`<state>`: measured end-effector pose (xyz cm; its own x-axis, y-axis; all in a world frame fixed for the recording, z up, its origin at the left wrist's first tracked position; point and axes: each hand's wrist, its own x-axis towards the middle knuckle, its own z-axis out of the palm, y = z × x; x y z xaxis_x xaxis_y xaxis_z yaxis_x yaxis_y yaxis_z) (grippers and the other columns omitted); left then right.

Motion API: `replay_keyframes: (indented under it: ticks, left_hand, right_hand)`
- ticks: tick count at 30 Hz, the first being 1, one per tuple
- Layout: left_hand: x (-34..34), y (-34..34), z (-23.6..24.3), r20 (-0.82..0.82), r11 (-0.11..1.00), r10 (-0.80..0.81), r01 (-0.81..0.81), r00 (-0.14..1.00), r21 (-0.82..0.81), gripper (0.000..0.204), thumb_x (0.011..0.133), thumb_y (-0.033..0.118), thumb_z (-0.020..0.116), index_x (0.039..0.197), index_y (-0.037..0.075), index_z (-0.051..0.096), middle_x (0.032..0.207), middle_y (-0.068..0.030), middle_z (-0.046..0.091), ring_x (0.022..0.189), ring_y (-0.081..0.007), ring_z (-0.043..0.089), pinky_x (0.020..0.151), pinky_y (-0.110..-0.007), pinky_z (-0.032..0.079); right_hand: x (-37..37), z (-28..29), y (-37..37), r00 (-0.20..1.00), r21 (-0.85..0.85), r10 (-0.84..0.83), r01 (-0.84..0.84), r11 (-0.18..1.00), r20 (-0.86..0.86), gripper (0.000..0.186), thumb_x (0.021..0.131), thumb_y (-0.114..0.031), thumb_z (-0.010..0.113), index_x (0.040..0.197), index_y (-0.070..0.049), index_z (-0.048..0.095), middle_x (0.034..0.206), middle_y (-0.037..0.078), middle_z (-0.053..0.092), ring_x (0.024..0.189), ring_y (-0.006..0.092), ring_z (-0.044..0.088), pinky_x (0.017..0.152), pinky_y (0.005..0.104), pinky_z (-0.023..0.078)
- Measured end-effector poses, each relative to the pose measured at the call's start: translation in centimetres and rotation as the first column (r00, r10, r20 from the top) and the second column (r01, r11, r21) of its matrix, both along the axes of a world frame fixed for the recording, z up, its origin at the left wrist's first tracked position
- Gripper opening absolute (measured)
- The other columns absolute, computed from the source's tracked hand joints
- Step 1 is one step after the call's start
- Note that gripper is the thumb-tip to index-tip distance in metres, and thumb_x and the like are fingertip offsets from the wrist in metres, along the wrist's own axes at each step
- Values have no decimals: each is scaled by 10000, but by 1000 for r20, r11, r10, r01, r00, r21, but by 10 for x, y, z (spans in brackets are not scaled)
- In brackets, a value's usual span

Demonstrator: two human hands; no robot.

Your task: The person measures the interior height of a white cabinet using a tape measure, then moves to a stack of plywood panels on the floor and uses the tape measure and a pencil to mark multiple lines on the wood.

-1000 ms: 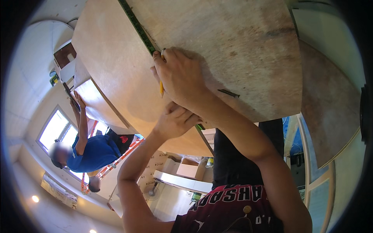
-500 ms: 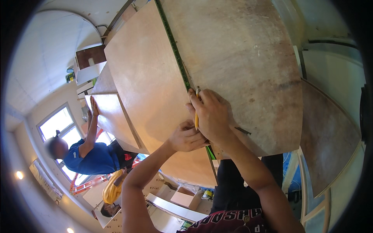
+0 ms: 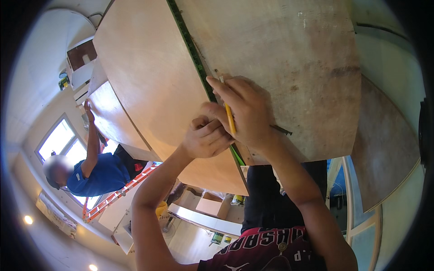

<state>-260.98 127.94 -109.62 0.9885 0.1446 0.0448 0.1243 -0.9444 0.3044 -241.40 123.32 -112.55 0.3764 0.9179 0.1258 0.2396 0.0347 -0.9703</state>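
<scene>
A yellow pencil (image 3: 230, 119) lies in my right hand (image 3: 248, 108), whose fingers curl over the long dark green strip (image 3: 192, 49). My left hand (image 3: 209, 137) is closed just below, its fingers bent and its thumb side against the right hand. What the left fingers hold, if anything, is hidden. The strip runs along the border between a smooth light plywood sheet (image 3: 149, 67) and a greyer, stained plywood sheet (image 3: 280, 54). A brighter green end (image 3: 237, 156) of it shows below my hands.
At left a person in a blue shirt (image 3: 101, 171) reaches a hand to another panel (image 3: 113, 108), beside an orange ladder (image 3: 120, 192). A small dark bar (image 3: 281, 129) lies on the stained sheet. An open cardboard box (image 3: 210, 204) stands below. A brown board (image 3: 382, 144) leans at right.
The view has shifted. My hands appear higher, and the pencil is more tilted. My left hand has turned, its upper fingers now overlapping the right. A person in yellow is now mostly hidden behind my left arm.
</scene>
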Motion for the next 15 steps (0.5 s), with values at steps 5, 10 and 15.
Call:
replay_keyframes:
  ticks: [5, 10, 15]
  left_hand:
    - [6, 0, 1, 7, 1000, 19, -19, 1000, 17, 112, 813, 202, 762, 911, 234, 718, 1056, 46, 682, 1030, -152, 640, 708, -348, 463]
    - [-1, -2, -3, 37, 999, 39, -38, 999, -17, 128, 802, 176, 762, 897, 239, 704, 1024, 66, 692, 974, -136, 635, 704, -361, 459]
    - [1, 4, -2, 10, 999, 15, -15, 1000, -46, 149, 781, 167, 753, 878, 260, 689, 999, 107, 661, 954, -111, 602, 714, -360, 451]
  right_hand:
    - [-14, 2, -9, 835, -68, -207, 201, 977, -509, 191, 959, -98, 719, 1110, 8, 667, 850, 112, 689, 709, 203, 684, 646, 308, 547]
    - [-9, -3, -3, 941, 78, -83, 114, 990, -327, 144, 964, -87, 721, 1067, 7, 682, 872, 111, 737, 740, 167, 728, 637, 254, 564]
    - [-13, 2, 7, 959, 72, -85, 108, 992, -269, 173, 945, -82, 740, 1092, 2, 707, 893, 107, 744, 762, 177, 740, 665, 259, 588]
